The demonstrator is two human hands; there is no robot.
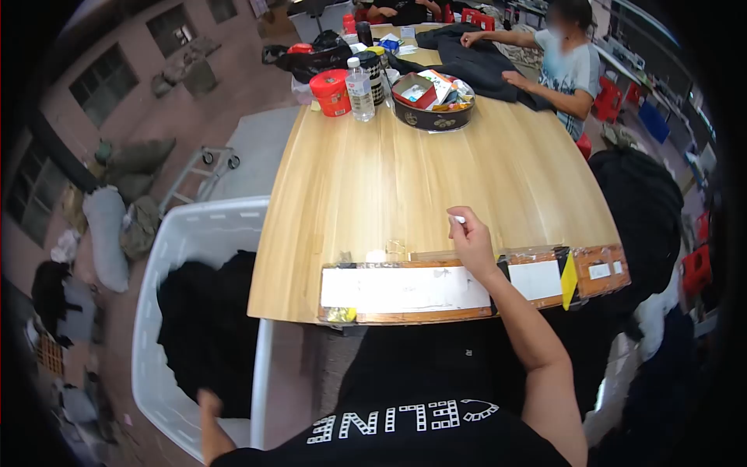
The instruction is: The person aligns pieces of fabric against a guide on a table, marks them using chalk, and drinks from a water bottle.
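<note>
Above the wooden table [373,171], my right hand [472,241] is closed around a small white object [459,219], near the table's front edge. Below it lie white paper strips [405,289] fixed along that edge. My left hand [208,402] is down at the left, at the black cloth [206,327] inside a white plastic bin [148,311]. Its fingers are blurred, and I cannot make out whether they grip the cloth.
A red container [331,93], a clear bottle [360,92] and a round black box [433,117] of small items stand farther back. A person [572,70] at the right handles dark cloth [490,66]. Black cloth [634,218] hangs right of the table.
</note>
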